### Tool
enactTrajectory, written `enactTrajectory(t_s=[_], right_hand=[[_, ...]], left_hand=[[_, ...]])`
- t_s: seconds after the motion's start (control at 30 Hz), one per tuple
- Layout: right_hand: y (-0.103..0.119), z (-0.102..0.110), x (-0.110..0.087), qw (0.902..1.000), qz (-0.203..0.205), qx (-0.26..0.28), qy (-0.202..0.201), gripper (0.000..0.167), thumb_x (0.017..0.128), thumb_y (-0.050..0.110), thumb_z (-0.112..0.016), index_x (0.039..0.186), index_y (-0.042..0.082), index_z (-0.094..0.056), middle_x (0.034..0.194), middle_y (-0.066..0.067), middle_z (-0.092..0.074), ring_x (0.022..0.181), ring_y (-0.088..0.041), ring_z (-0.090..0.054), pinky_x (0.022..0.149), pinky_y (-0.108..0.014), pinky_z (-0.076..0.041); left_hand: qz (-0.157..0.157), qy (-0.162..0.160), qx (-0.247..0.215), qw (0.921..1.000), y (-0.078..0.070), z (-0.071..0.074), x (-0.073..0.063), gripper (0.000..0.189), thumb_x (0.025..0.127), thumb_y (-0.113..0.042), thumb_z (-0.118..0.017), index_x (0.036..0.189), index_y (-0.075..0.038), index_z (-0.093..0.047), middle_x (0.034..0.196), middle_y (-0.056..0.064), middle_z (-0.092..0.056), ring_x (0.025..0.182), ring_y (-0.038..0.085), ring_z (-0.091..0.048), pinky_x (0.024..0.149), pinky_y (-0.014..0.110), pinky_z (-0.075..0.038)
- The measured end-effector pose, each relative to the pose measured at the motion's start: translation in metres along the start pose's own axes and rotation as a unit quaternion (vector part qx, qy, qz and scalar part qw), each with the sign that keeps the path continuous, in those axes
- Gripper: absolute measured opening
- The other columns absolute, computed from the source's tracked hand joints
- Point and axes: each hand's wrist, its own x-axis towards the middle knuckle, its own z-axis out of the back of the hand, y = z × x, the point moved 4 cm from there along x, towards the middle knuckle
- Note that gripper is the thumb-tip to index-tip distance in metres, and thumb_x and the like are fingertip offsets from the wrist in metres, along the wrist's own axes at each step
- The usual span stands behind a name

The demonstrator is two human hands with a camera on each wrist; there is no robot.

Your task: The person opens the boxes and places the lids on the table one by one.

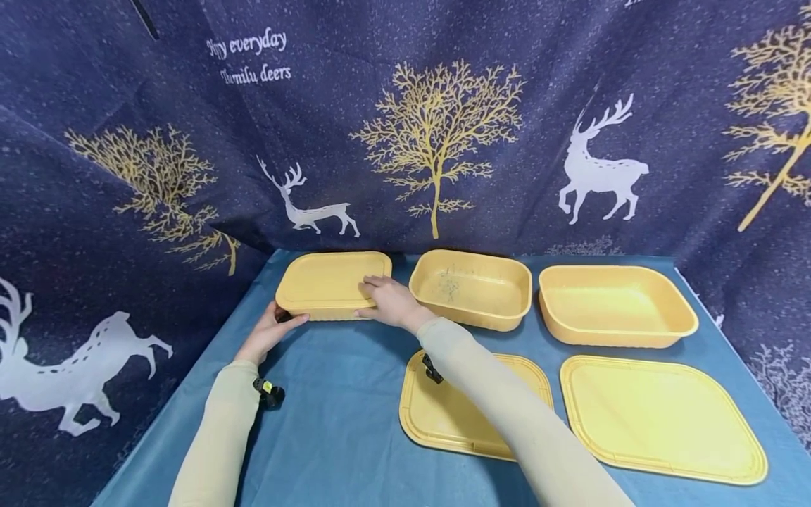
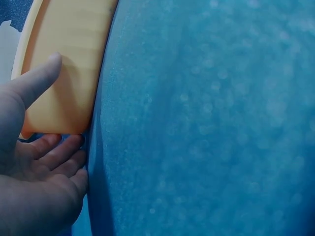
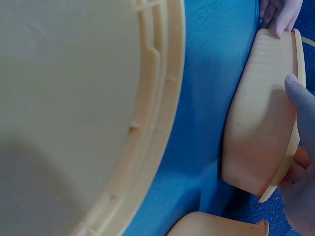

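Observation:
At the back left of the table stands a yellow plastic food container (image 1: 334, 282) with a matching lid on it. My left hand (image 1: 269, 334) is at its left end, thumb along the front wall and fingers around the corner. In the left wrist view, that thumb lies on the container wall (image 2: 74, 73) and the fingers touch its end. My right hand (image 1: 394, 303) holds the container's right end, with the thumb on the front wall and fingers over the lid's edge. In the right wrist view, both hands flank the container (image 3: 261, 123).
Two lidless yellow containers (image 1: 472, 318) (image 1: 617, 338) stand to the right in the same row. In front of them lie two loose yellow lids (image 1: 443, 429) (image 1: 665, 422), the nearer-left one under my right forearm. A patterned blue curtain (image 1: 393, 197) hangs behind the blue tabletop (image 1: 336, 422).

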Motion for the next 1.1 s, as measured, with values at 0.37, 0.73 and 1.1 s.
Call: enactTrajectory(t_s=[0.37,0.73,1.1], right_hand=[[0.000,0.001,0.002,0.9999,0.011,-0.011,-0.001,0.066,0.097,0.055,-0.060,0.147,0.012,-0.053,0.155,-0.012,-0.044,0.143,-0.026,-0.040,0.117,-0.041,-0.032],[0.000,0.017,0.005,0.9990,0.033,0.022,-0.021,0.061,0.099,0.053,-0.058,0.143,0.012,-0.058,0.148,-0.014,-0.051,0.134,-0.027,-0.051,0.109,-0.040,-0.042],[-0.002,0.034,0.008,0.9984,0.014,0.054,-0.010,0.060,0.101,0.055,-0.052,0.145,0.015,-0.056,0.145,-0.007,-0.056,0.127,-0.022,-0.057,0.105,-0.037,-0.046]], left_hand=[[-0.003,-0.001,0.006,1.0000,0.003,0.001,-0.001,0.100,0.089,-0.049,-0.075,0.157,-0.003,-0.017,0.158,0.026,-0.027,0.146,0.041,-0.025,0.115,0.060,-0.023],[-0.006,0.003,0.012,0.9999,0.004,0.002,-0.002,0.103,0.087,-0.056,-0.074,0.157,-0.005,-0.019,0.160,0.024,-0.026,0.147,0.041,-0.024,0.115,0.062,-0.024],[-0.008,0.006,0.006,0.9999,0.004,0.002,-0.001,0.102,0.087,-0.057,-0.073,0.155,-0.003,-0.019,0.159,0.024,-0.027,0.146,0.041,-0.026,0.115,0.062,-0.022]])
